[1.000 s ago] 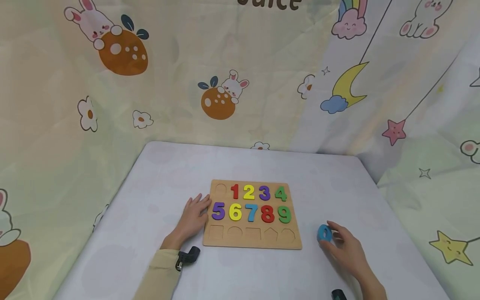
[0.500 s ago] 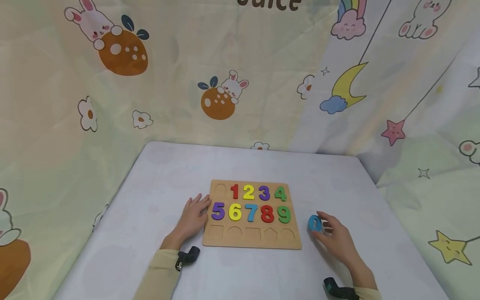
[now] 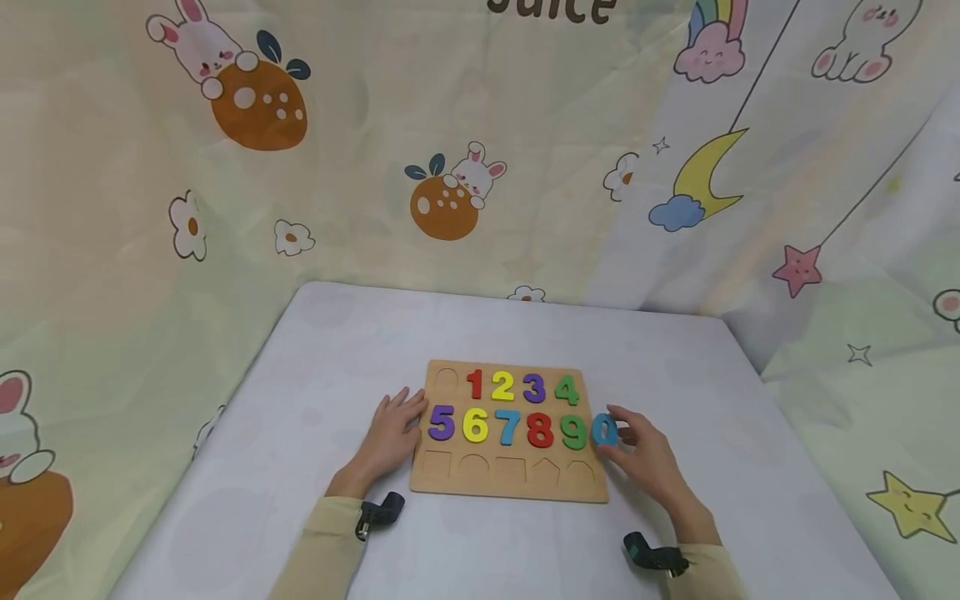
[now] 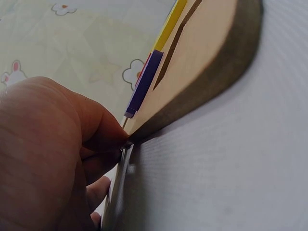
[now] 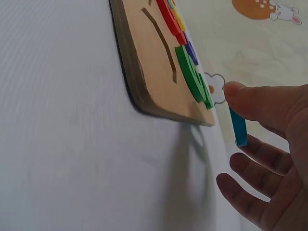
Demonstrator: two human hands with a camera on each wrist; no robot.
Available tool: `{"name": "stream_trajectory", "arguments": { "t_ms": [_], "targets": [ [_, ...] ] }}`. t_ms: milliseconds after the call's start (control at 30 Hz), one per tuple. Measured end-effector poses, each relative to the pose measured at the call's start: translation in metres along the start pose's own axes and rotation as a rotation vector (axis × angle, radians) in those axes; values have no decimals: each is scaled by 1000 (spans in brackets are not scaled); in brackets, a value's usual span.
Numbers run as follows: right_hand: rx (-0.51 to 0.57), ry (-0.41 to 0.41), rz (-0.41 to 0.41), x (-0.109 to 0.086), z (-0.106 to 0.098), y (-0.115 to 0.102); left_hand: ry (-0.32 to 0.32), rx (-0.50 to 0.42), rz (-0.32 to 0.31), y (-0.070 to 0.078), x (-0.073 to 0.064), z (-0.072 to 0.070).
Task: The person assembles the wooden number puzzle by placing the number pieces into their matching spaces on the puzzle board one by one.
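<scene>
My right hand (image 3: 647, 454) pinches a blue number 0 (image 3: 597, 430) between thumb and fingers. The zero is held on edge, raised above the table just off the board's right side, beside the green 9 (image 3: 582, 434); in the right wrist view its thin blue side (image 5: 239, 130) shows under the thumb. My left hand (image 3: 387, 435) rests along the left edge of the wooden number board (image 3: 517, 490), fingers extended, touching it near the purple 5 (image 3: 442, 423). Colourful numbers 1 to 9 stand in the board. A vacant outlined slot (image 3: 446, 380) lies at its top left.
Several outlined shapes without pieces run along the board's near row (image 3: 474, 467). The white table (image 3: 360, 333) spreads around the board. Behind it hangs a cloth (image 3: 360, 150) printed with rabbits, flowers and stars. Both wrists carry black cameras (image 3: 382, 510).
My right hand has moved left and slightly away from me, bringing the blue number 0 up to the board's right edge. My left hand stays at the board, and the head view has shifted slightly.
</scene>
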State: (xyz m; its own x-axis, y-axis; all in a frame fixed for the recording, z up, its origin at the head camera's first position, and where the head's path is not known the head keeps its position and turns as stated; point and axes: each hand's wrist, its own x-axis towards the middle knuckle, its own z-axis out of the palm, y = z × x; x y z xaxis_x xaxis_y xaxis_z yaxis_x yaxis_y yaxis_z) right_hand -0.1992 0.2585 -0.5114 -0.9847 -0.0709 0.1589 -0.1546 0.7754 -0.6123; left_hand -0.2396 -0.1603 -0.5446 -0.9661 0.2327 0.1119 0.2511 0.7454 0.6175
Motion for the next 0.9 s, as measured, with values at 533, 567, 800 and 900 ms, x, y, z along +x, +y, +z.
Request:
{"name": "stream_trajectory", "arguments": {
  "t_ms": [533,567,800,900],
  "targets": [
    [108,4,-55,32,24,-34,13,-3,15,-1,-1,-2],
    [113,2,-71,34,27,-38,10,-2,9,-2,-1,-2],
    [107,-35,-122,47,40,-59,3,-11,12,-1,0,-1],
    [119,-50,-124,51,44,-65,4,-10,16,-1,0,-1]
  ]
}}
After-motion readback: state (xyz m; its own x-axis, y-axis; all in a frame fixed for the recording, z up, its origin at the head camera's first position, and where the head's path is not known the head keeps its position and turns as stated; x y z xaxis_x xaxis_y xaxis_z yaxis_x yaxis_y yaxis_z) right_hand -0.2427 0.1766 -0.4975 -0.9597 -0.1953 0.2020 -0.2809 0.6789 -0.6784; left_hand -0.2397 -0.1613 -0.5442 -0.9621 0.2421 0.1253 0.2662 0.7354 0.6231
